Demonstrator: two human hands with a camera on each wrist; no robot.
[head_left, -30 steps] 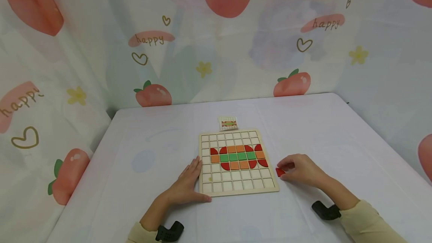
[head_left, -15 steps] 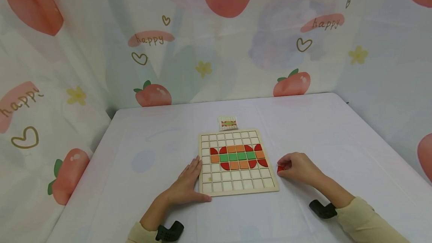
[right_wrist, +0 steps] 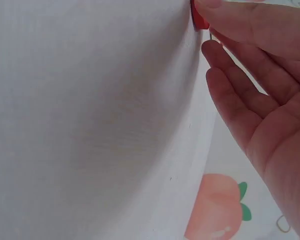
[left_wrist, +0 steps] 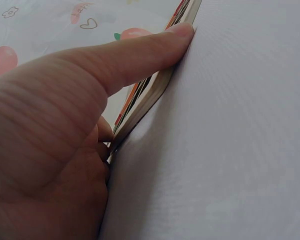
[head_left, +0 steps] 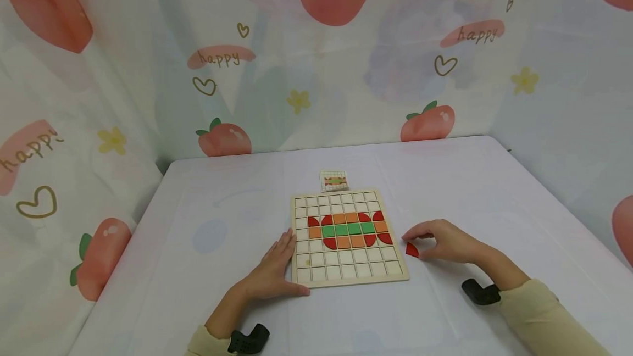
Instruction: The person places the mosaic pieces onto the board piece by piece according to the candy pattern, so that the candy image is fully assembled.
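Observation:
A square wooden grid board lies on the table, holding rows of orange and green squares with red quarter-circle tiles around them. My left hand spreads along its left side, fingers against the edge and thumb at the front left corner. In the left wrist view the thumb lies across the board's edge. Just right of the board, my right hand has thumb and index finger around a loose red quarter-circle tile. The right wrist view shows the thumb over this tile, other fingers loosely bent.
A small pattern card lies behind the board, printed with a similar coloured design. White cloth covers the table. Printed curtains hang at the back and sides. Each wrist carries a black device.
The right thumb and index finger have spread wider, so the red tile, mostly covered half a second ago, shows again, turned somewhat. The left hand and board have stayed put.

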